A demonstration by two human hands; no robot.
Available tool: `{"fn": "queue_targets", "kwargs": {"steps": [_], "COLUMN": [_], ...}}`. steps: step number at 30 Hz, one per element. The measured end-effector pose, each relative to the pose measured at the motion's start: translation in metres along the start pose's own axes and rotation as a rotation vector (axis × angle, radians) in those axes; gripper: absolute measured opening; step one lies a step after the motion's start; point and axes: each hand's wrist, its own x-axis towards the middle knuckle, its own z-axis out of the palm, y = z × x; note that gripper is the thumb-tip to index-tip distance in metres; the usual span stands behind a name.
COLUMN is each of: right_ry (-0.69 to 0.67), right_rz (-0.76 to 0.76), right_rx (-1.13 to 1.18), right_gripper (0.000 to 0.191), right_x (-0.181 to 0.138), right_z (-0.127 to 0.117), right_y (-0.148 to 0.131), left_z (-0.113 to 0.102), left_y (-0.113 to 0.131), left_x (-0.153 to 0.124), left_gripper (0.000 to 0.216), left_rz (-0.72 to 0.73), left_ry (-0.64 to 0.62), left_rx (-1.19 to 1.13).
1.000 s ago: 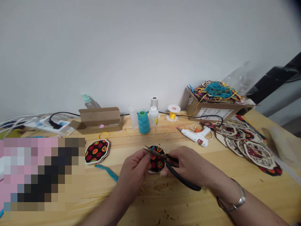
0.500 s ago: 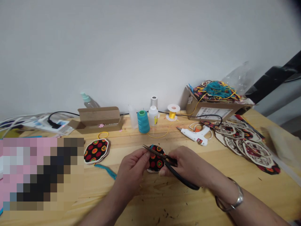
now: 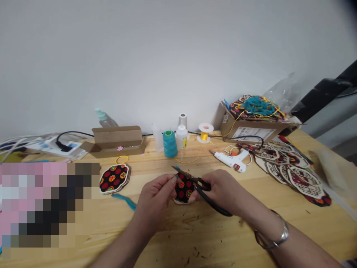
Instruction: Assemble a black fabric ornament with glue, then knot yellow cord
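Note:
In the middle of the table, a small dark patterned fabric piece [image 3: 182,188] with red, orange and green round motifs and a pale edge lies between my hands. My left hand [image 3: 158,197] is closed, thumb and fingertips pinching this piece at its left edge. Black-handled scissors [image 3: 213,203] are in my right hand [image 3: 224,190]; their blades slant up and left across the top of the fabric piece. My right thumb rests near its lower right edge. A bit of teal thread [image 3: 177,169] shows by the blade tips.
A stack of similar patterned pieces [image 3: 115,178] with a yellow loop and teal tassel lies left. Behind stand a teal thread cone [image 3: 170,144], a glue bottle [image 3: 182,137] and a yellow cord spool [image 3: 204,134]. Rightward are a glue gun [image 3: 232,160], a full cardboard box [image 3: 251,130] and wooden-framed pieces [image 3: 304,180].
The scissors have shifted slightly and their blade tips sit a little higher and farther right. The fabric piece has tilted and moved slightly left, with my left hand still pinching it.

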Motion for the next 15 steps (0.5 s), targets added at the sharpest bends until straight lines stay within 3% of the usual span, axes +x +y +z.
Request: {"fn": "queue_targets", "kwargs": {"steps": [3, 9, 15], "right_ry": [0.006, -0.037, -0.14], "right_rz": [0.088, 0.266, 0.375], "right_rx": [-0.088, -0.487, -0.444], "right_gripper": [0.049, 0.047, 0.02], "right_x": [-0.001, -0.024, -0.079], "right_z": [-0.011, -0.037, -0.039], "right_y": [0.005, 0.02, 0.071], "left_z": [0.001, 0.002, 0.001], "left_y": [0.001, 0.004, 0.002], "left_x": [0.001, 0.002, 0.003], "left_gripper": [0.019, 0.022, 0.022], "left_rz": [-0.039, -0.103, -0.11], "left_ry": [0.035, 0.033, 0.006], "left_rx": [-0.074, -0.223, -0.348]}}
